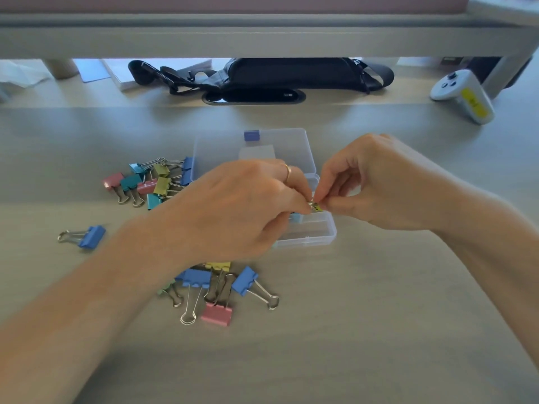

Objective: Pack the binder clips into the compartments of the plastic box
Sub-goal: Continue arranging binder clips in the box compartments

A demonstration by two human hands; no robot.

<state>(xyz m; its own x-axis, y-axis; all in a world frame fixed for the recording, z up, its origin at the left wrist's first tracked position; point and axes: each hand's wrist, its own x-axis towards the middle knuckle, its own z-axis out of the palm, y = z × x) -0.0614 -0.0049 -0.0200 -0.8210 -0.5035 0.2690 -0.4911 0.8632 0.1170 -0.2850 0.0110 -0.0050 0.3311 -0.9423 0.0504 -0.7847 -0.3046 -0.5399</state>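
While the left hand (242, 205) and right hand (379, 185) meet above the plastic box (309, 242), curled fingers (329, 185) of both pinch one yellow binder clip (318, 207), lying crosswise between them, compartments directly below

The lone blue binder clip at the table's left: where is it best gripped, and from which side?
Probably pinch the lone blue binder clip by its blue body, coming down from above with the left hand, which is nearer. It lies flat by itself, wire handles pointing left, so the body's short ends are free.
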